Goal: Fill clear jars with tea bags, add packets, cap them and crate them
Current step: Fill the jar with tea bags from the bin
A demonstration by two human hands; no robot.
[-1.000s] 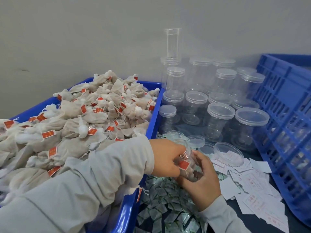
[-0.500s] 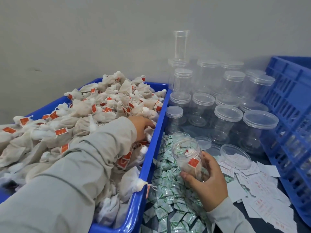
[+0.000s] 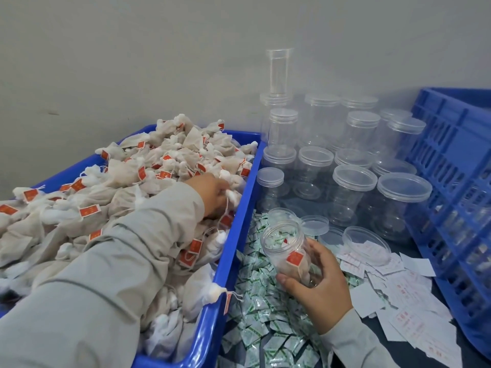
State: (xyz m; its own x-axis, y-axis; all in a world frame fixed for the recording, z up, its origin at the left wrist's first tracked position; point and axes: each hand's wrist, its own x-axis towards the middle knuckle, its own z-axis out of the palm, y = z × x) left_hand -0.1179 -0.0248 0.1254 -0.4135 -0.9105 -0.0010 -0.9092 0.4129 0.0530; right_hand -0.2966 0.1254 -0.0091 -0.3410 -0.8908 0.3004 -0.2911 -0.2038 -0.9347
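Jar [image 3: 288, 252] in right hand [image 3: 322, 290].

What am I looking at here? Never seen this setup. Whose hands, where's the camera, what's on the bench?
No robot: a person's two bare hands, filmed by one camera worn on the head, looking forward and down. The left hand reaches into a blue tray heaped with tea bags and grips some. The right hand holds an open clear jar, tilted, with a few tea bags inside. Below it lie green-and-white packets; to the right, paper slips, loose lids, capped empty jars and a blue crate.
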